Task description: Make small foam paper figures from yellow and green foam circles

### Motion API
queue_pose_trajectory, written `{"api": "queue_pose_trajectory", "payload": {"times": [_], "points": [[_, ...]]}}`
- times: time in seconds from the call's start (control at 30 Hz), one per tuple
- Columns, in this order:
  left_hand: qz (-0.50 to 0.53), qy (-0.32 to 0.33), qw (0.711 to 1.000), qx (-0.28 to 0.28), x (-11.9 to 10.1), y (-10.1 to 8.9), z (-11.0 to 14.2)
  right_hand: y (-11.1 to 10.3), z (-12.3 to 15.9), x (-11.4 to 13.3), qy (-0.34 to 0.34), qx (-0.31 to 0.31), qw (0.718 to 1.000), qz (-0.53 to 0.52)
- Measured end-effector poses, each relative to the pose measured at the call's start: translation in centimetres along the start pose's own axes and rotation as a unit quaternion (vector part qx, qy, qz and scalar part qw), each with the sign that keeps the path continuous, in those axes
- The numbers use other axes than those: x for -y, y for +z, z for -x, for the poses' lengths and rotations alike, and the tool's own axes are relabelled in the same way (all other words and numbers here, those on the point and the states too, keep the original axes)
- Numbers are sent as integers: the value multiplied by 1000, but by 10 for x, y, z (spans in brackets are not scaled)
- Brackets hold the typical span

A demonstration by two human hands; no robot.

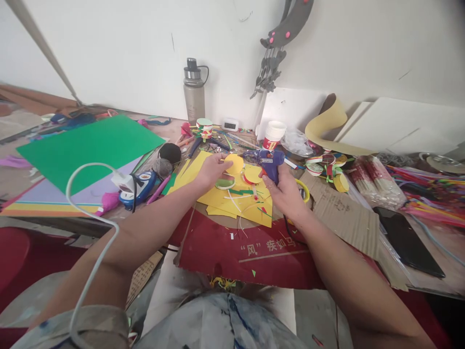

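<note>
My left hand (213, 170) is closed in a pinch on the edge of a yellow paper disc (234, 164), held above the yellow sheets. My right hand (286, 190) grips a blue hot glue gun (273, 158), its nozzle pointing left toward that disc. Beside the right fingertips is a small round piece with a yellow top and red side (253, 174); whether they touch it, I cannot tell. Under both hands, yellow paper (218, 202) is strewn with green and white scraps. A round piece with a green face and pale rim (225, 182) lies below the left hand.
A red cardboard sheet (214, 252) lies along the front edge. Left are green paper (90, 145) and a blue-and-white power strip (140, 189) with a white cable. Behind stand a bottle (194, 97) and paper cup (274, 133). Right are corrugated cardboard (345, 213) and a phone (407, 242).
</note>
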State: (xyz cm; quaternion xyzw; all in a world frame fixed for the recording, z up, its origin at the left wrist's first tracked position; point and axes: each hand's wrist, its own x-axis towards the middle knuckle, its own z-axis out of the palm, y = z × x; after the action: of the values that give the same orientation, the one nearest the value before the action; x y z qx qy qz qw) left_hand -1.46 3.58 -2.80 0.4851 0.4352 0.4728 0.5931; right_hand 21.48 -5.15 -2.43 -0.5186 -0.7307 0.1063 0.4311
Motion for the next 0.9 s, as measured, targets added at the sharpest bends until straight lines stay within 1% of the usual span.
{"api": "queue_pose_trajectory", "payload": {"times": [0.1, 0.27, 0.43, 0.8, 0.9], "points": [[-6, -1, 1000, -5, -3, 3, 3, 1, 0, -1, 1, 1, 1000, 1], [-23, -16, 1000, 6, -10, 9, 12, 5, 1, -4, -9, 2, 1000, 8], [-30, -19, 999, 5, -17, 15, 19, 6, 2, -5, 0, 4, 1000, 25], [-12, -8, 1000, -9, -16, 14, 16, 4, 3, -4, 4, 4, 999, 39], [-9, -11, 1000, -2, -15, 13, 16, 4, 3, -4, 6, -1, 999, 46]]}}
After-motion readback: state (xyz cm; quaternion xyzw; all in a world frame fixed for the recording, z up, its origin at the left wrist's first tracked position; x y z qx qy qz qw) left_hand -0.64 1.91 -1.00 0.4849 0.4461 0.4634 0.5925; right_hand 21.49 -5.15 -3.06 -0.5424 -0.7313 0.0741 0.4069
